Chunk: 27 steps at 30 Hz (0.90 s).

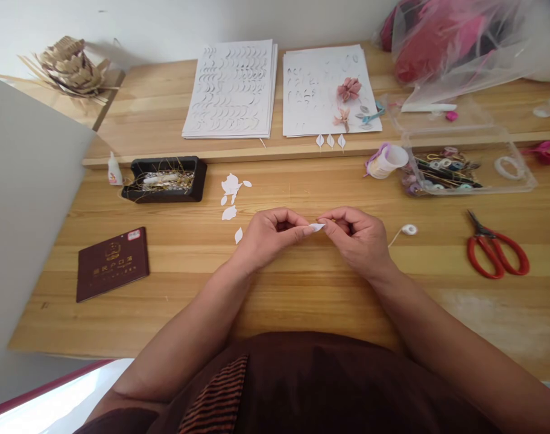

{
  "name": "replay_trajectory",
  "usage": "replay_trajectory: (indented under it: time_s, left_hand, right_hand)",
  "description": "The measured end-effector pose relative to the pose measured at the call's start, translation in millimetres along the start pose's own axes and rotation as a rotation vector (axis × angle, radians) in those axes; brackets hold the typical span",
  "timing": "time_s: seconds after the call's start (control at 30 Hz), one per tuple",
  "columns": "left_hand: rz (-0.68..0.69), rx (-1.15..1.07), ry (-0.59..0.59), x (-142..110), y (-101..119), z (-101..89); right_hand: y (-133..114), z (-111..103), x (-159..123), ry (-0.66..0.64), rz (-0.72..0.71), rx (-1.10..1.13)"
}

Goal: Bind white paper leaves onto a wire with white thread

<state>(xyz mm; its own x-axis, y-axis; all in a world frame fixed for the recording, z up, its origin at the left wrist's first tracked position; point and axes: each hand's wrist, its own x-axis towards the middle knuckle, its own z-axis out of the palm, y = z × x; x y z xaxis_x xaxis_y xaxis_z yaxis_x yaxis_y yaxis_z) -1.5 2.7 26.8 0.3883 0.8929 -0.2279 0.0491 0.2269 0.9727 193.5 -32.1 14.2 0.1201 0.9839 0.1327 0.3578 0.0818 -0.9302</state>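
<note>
1. Nearest the camera is a dark brown shirt with a striped patch, cut off by the lower edge.
2. The left hand pinches a small white petal between thumb and fingers; the right hand is closed to a narrow pinch at its other end. Whether the right fingertips also hold something thin is hard to make out; the curled fingers are partly hidden.
3. The petal sits between both thumbs above the table, pale, pointed and partly covered.
4. Just beside the right wrist lies a tape roll, its loose tail running up to the wrist. Loose paper petals lie near the left hand.
5. Farther right are red-handled scissors and a clear box of oddments; farther left, a black tray and a booklet.
6. Behind, a plastic bag is cut off by the top edge.
</note>
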Motion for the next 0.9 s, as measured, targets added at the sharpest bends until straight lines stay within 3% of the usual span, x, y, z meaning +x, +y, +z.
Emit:
replay_trajectory:
  time_s: [0.47,0.9]
  left_hand:
    - [-0.035,-0.16,0.07,3.6,1.1,3.5]
    - [-0.011,0.029,0.045,2.7,-7.0,-1.6]
  right_hand:
    - [-3.7,-1.9,1.6,-0.042,0.028,0.074]
    - [-1.6,-1.7,0.5,-0.029,0.045,0.098]
